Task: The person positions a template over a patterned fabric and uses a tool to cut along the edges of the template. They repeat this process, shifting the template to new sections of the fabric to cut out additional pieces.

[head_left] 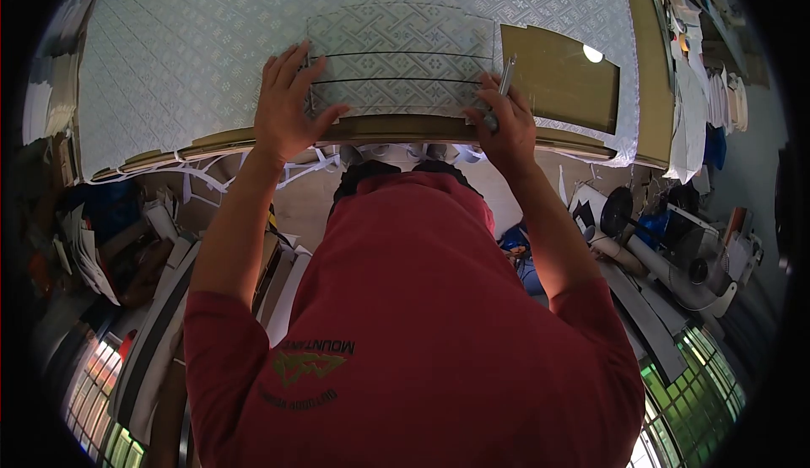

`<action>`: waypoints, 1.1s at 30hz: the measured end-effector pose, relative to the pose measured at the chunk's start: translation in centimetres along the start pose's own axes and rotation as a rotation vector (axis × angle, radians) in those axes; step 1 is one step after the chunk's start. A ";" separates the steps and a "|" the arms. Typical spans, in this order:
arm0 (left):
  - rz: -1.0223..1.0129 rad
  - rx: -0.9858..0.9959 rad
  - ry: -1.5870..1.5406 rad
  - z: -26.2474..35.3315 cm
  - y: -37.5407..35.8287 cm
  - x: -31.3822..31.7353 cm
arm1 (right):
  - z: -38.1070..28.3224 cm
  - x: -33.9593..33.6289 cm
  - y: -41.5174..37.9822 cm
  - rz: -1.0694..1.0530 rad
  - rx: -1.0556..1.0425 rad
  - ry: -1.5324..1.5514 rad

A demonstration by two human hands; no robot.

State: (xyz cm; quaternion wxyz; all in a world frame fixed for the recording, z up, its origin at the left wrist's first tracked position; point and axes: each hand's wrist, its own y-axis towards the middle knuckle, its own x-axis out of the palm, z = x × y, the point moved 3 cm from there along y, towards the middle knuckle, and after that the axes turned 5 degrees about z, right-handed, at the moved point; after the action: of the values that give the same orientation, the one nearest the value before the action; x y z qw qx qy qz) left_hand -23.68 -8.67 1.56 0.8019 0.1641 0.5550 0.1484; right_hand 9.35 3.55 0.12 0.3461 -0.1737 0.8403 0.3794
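Grey-white patterned fabric (pixel 202 54) covers the work table. On it, near the front edge, lies a clear rectangular template (pixel 405 67) crossed by two black lines, the fabric's pattern showing through. My left hand (pixel 289 105) rests flat with fingers spread over the template's left end, thumb along the front edge. At the right end, my right hand (pixel 508 122) presses near its edge while gripping a slim silver pen-shaped tool (pixel 507 75), which points up and away from me. Just right of the template, a rectangular opening in the fabric (pixel 561 80) bares the brown board.
White strips (pixel 211 173) of offcut hang below the table's front edge. Stacked sheets (pixel 46 101) stand at the far left, with more papers and hanging pieces (pixel 692 88) at the right. A black fan-like object (pixel 618 206) and rolls sit low on the right.
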 end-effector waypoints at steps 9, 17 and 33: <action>-0.001 -0.012 0.021 -0.1 -0.2 0.1 | 0.1 0.2 -0.1 0.022 0.036 0.037; -0.007 -0.042 0.021 -0.1 -0.3 0.1 | 0.1 0.1 0.1 -0.003 0.009 -0.011; -0.026 -0.071 0.011 -0.3 -0.4 0.1 | 0.3 0.3 -0.2 0.022 0.009 -0.004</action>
State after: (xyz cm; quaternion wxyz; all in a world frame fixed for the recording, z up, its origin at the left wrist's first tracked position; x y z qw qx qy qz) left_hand -23.96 -8.93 1.25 0.8060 0.1276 0.5559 0.1584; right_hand 9.37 3.67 -0.33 0.3441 -0.1622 0.8431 0.3799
